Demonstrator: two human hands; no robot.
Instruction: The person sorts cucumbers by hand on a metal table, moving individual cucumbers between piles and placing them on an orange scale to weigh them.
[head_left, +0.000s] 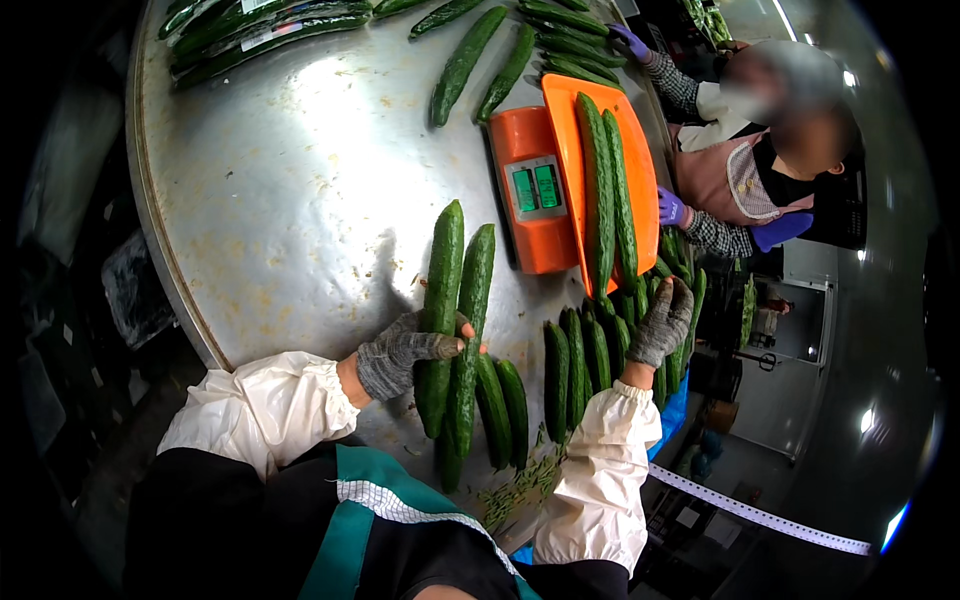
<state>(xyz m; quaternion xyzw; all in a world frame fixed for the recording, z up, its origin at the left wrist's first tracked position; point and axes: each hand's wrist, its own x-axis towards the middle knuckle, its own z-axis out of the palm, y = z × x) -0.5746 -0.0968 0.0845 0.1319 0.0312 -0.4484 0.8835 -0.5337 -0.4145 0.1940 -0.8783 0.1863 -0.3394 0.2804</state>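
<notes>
My left hand (412, 352), in a grey fingerless knit glove, grips two long cucumbers (442, 285) side by side over the metal table. My right hand (661, 322), gloved the same way, is over the pile of cucumbers (596, 352) at the right, by the lower end of the orange tray (643, 180); whether its fingers hold one cannot be told. Two cucumbers (598, 187) lie lengthwise on this tray, which belongs to an orange digital scale (536, 247) with a lit green display. Below my left hand, several shorter cucumbers (513, 412) rest on the table.
Wrapped cucumbers (262, 37) lie at the table's (247, 187) far left. More loose cucumbers (469, 64) are spread beyond the scale. Across the table a person (739, 165) in purple gloves has one hand near the tray. Green trimmings (529, 484) are scattered at the near edge.
</notes>
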